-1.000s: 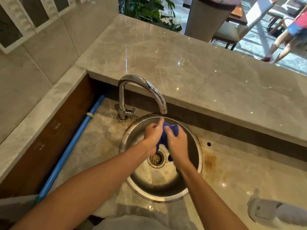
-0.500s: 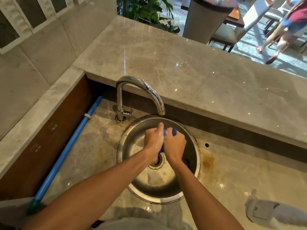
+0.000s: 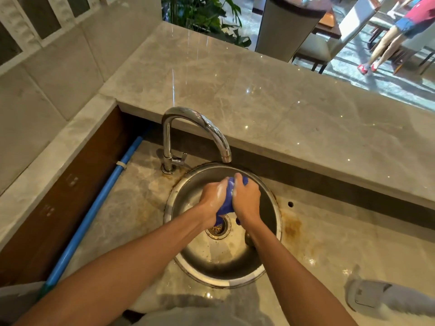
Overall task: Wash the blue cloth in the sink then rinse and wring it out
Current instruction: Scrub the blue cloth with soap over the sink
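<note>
The blue cloth point(image 3: 226, 204) is bunched between both my hands over the round steel sink point(image 3: 275, 234). My left hand point(image 3: 213, 196), soapy on the back, grips the cloth's left side. My right hand point(image 3: 247, 200) grips its right side, knuckles up. A tail of the cloth hangs down toward the drain point(image 3: 217, 228). Most of the cloth is hidden inside my fists. The chrome tap point(image 3: 200, 128) arches over the sink's back edge, its spout just above my hands; no water stream is visible.
A raised marble counter point(image 3: 282, 102) runs behind the sink. A blue pipe point(image 3: 94, 208) lies along the left wall. A white object point(image 3: 386, 300) lies on the stained lower counter point(image 3: 341, 243) at the right. A person walks past beyond the counter.
My hands have stayed pressed together on the cloth, rubbing it; more blue shows between them now than half a second ago, and a tail hangs toward the drain.
</note>
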